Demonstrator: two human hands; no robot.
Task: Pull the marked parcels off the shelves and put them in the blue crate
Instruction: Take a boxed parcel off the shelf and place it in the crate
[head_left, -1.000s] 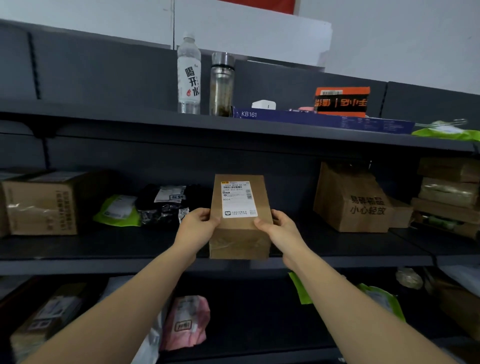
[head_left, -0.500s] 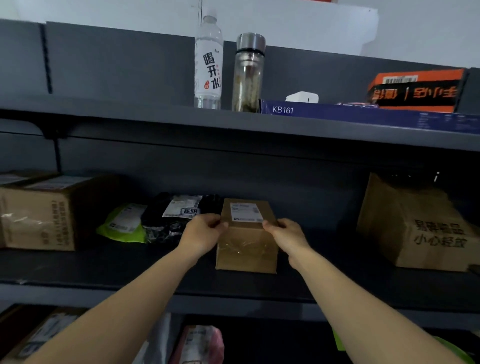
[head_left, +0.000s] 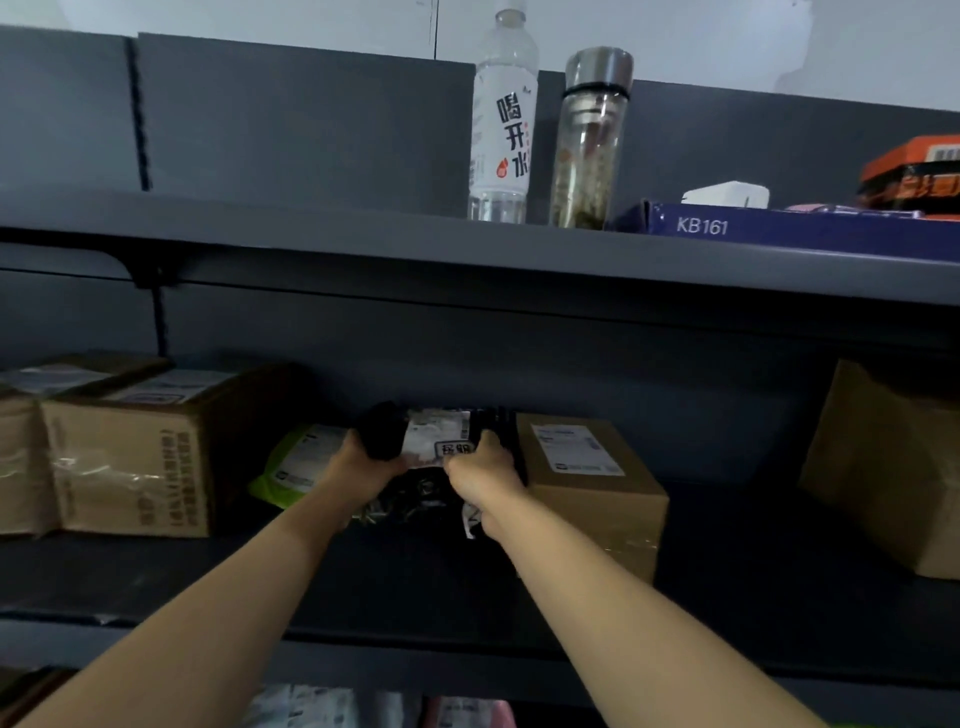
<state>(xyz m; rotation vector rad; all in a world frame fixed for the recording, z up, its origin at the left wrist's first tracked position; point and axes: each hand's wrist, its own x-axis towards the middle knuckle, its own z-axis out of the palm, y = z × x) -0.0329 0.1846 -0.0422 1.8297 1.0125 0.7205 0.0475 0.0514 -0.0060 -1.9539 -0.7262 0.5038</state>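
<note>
Now left hand (head_left: 363, 467) and right hand (head_left: 480, 467) both grip the black parcel (head_left: 431, 447) from either side.

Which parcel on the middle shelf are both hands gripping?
The black bag with the white label, between the green bag and the small brown box. Left hand and right hand grip it; the others are not held.

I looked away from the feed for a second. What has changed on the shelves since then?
The small brown box, held up by both hands a second ago, was set down on the middle shelf and let go. The left hand and right hand moved left and now grip the black parcel beside it. The water bottle, large carton and green bag stayed put.
</note>
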